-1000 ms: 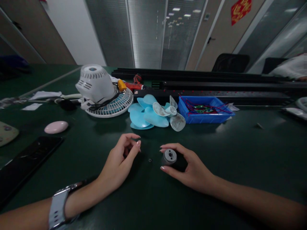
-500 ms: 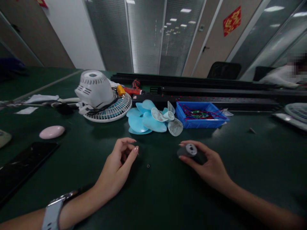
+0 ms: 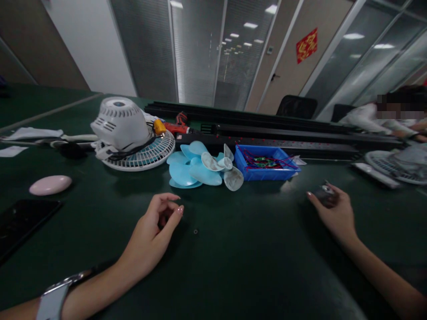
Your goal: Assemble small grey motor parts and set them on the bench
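While clasping the dark cylinder (image 3: 324, 193) in the right hand (image 3: 340, 218), in the head view, curls the left hand (image 3: 153, 231) loosely, with a narrow gap between thumb and forefinger, near the small ring (image 3: 195, 231) on the green table (image 3: 240, 258). Has the cylinder well apart from the ring, to the right of the blue bin (image 3: 267, 174).

The room is dim; ceiling lights glow as reflections in the glass (image 3: 196, 49) at twelve to two o'clock. The table (image 3: 233, 262) lies dark, softly shadowed; wide-angle distortion tilts the side walls. The right hand (image 3: 335, 209) is slightly blurred at three o'clock.
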{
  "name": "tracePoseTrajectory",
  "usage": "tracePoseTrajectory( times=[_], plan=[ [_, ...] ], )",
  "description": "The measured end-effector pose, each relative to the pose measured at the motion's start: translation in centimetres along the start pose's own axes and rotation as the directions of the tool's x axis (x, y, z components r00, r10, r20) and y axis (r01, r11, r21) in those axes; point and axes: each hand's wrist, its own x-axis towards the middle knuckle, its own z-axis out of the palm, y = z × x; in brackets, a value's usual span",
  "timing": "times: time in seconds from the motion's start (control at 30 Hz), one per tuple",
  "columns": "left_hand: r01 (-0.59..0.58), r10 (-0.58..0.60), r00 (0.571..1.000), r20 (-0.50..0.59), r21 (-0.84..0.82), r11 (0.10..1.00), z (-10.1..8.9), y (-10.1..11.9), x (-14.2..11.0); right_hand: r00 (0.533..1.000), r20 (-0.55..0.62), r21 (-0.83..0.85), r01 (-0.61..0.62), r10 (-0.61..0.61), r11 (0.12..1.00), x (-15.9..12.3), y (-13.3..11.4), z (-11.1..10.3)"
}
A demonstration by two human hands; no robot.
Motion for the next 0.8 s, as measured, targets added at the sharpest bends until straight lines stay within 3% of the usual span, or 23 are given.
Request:
tracePoseTrajectory(
  times=[0.03, 0.1, 0.17, 0.2, 0.27, 0.3, 0.37, 0.4, 0.47, 0.53, 0.63, 0.73, 0.8],
  plan=[
    [0.000, 0.000, 1.000, -0.007, -0.006, 1.000, 0.0, -0.1, 0.0, 0.991, -0.081, -0.029, 0.104, -0.106, 0.994, -0.6, -0.9, -0.1],
    [-0.005, 0.005, 1.000, -0.020, -0.016, 1.000, 0.0, -0.2, 0.0, 0.916, -0.188, -0.094, 0.341, -0.353, 0.935, -2.1, -3.7, -0.6],
    [-0.015, 0.014, 0.999, -0.030, -0.019, 1.000, 0.1, -0.4, 0.0, 0.800, -0.107, -0.049, 0.589, -0.591, 0.807, -4.1, -7.3, -0.8],
    [-0.018, 0.017, 0.999, -0.034, -0.019, 1.000, 0.1, -0.5, 0.0, 0.725, 0.057, 0.042, 0.685, -0.686, 0.727, -5.2, -9.2, -0.7],
    [-0.018, 0.018, 0.999, -0.042, -0.020, 1.000, 0.1, -0.7, 0.0, 0.497, 0.337, 0.291, 0.753, -0.800, 0.590, -7.4, -12.7, 0.1],
    [-0.019, 0.018, 0.999, -0.046, -0.022, 1.000, 0.1, -0.8, 0.0, 0.376, 0.402, 0.393, 0.753, -0.835, 0.528, -8.3, -14.2, 0.8],
    [-0.021, 0.020, 0.999, -0.050, -0.031, 0.999, 0.2, -0.8, 0.0, 0.185, 0.420, 0.528, 0.746, -0.888, 0.405, -10.0, -16.7, 2.4],
    [-0.023, 0.021, 0.999, -0.050, -0.037, 0.999, 0.3, -0.9, 0.0, 0.119, 0.410, 0.566, 0.745, -0.904, 0.354, -10.7, -17.6, 3.3],
    [-0.028, 0.025, 0.998, -0.053, -0.046, 0.999, 0.3, -0.9, 0.0, 0.034, 0.395, 0.611, 0.736, -0.918, 0.290, -11.8, -18.9, 4.8],
    [-0.031, 0.029, 0.998, -0.055, -0.046, 0.998, 0.4, -0.8, 0.0, 0.005, 0.386, 0.640, 0.719, -0.923, 0.272, -12.5, -19.5, 5.9],
    [-0.032, 0.030, 0.998, -0.051, -0.037, 0.999, 0.3, -0.8, 0.0, 0.032, 0.346, 0.658, 0.704, -0.938, 0.267, -12.5, -19.2, 6.3],
    [-0.023, 0.022, 0.999, -0.042, -0.024, 0.999, 0.2, -0.9, 0.1, 0.096, 0.302, 0.629, 0.728, -0.949, 0.273, -10.8, -17.9, 5.1],
    [-0.017, 0.017, 0.999, -0.031, -0.012, 1.000, 0.0, -1.0, 0.1, 0.193, 0.299, 0.571, 0.749, -0.935, 0.337, -8.7, -16.4, 3.3]
  ],
)
